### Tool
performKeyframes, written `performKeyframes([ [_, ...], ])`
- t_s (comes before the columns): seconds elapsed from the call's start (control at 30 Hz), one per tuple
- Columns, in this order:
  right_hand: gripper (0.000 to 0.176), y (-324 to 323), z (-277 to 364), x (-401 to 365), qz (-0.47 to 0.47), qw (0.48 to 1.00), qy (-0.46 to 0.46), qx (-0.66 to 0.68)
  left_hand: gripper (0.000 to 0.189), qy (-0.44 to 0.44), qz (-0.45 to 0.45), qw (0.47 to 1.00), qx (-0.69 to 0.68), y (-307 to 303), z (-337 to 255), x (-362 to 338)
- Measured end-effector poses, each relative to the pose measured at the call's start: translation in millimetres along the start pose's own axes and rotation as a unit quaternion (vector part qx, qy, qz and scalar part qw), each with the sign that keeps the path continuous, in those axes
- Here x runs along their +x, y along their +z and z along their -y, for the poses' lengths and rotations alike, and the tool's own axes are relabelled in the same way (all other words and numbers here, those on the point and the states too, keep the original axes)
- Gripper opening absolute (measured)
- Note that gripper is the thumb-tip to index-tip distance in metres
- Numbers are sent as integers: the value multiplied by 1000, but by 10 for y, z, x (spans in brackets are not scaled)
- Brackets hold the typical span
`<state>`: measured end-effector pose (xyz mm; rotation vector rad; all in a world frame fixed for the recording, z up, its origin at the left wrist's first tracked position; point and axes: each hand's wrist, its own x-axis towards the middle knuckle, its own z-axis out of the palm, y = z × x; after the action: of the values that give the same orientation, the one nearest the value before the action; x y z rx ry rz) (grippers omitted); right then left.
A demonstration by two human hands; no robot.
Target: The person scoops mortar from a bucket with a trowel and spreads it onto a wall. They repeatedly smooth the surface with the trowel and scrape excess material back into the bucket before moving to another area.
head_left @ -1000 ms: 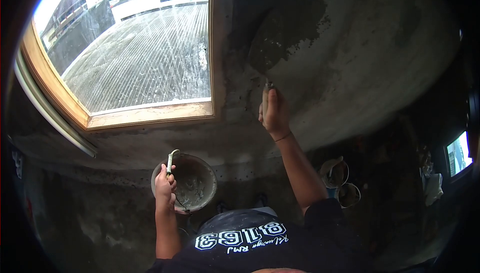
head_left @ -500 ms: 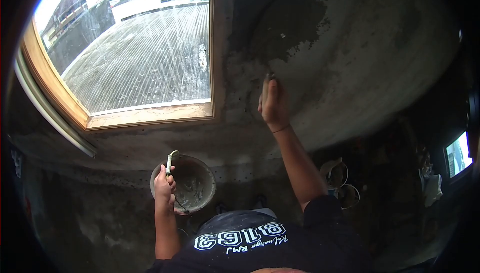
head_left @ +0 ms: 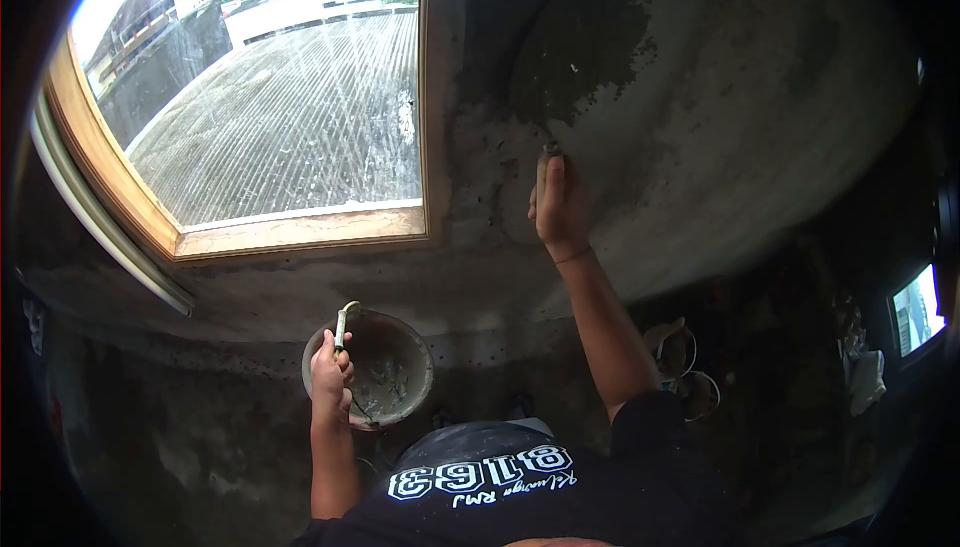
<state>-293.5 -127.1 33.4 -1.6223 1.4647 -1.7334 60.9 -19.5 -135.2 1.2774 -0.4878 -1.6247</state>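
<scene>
My left hand [head_left: 330, 375] is closed round the handle of a tool [head_left: 342, 327] with a pale curved neck. It is over the left side of a round bucket [head_left: 405, 409] that has grey, wet-looking material inside. Higher up, my right hand [head_left: 560, 202] grips a trowel-like tool [head_left: 549, 159] by its handle, close to the grey wall [head_left: 660, 177]. The blade of this tool is dark and hard to make out. Just above it, a dark, ragged-edged patch [head_left: 590, 47] covers part of the wall.
A wood-framed window [head_left: 300, 227] is at the upper left, with a curved pale pipe [head_left: 105, 237] beside it. Two small buckets [head_left: 697, 394] stand right of my right forearm. A pale cloth-like item [head_left: 865, 382] and a bright opening [head_left: 917, 312] are at the far right.
My right hand has moved slightly right and down along the wall with its tool. My left hand has stayed almost in place over the bucket.
</scene>
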Motion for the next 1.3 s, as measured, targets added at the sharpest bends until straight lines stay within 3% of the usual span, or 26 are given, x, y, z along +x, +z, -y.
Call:
performKeyframes([
  [0.17, 52, 108, -527, -330, 14, 996, -41, -77, 44, 3, -4, 1000, -3, 5, 9, -2],
  [0.3, 51, 3, -614, -895, 81, 992, 20, -90, 41, 12, -3, 1000, -19, 38, -39, -95],
  [0.47, 50, -109, -192, -479, 53, 995, 82, -19, 40, 6, -2, 1000, -14, 62, -58, -114],
  [0.53, 52, -83, -40, -167, 27, 999, 31, -9, 40, 10, 2, 1000, -10, 78, -63, -101],
  [0.63, 52, -17, -354, -90, 27, 997, 0, -69, 40, 13, 9, 1000, -11, 120, -93, -152],
  [0.87, 43, -250, -776, -1052, 74, 993, 17, -94, 39, 37, 36, 999, 1, 308, -349, -348],
  [0.93, 43, -579, -642, -1197, 156, 964, 73, -204, 40, 57, 43, 997, 23, 346, -400, -405],
  [1.0, 39, -800, -549, -1281, 134, 949, -93, -272, 38, 77, 40, 995, 42, 420, -477, -542],
  [1.07, 40, -967, -365, -1299, 179, 909, -167, -337, 35, 96, 64, 992, 48, 409, -504, -663],
  [1.17, 42, -984, -79, -1355, 254, 894, -133, -344, 30, 151, 70, 984, 69, 402, -479, -764],
  [1.23, 40, -936, 128, -1324, 353, 847, -51, -393, 27, 170, 85, 980, 59, 407, -512, -815],
  [1.3, 37, -849, 345, -1270, 389, 831, -58, -394, 30, 178, 82, 978, 76, 472, -590, -898],
])
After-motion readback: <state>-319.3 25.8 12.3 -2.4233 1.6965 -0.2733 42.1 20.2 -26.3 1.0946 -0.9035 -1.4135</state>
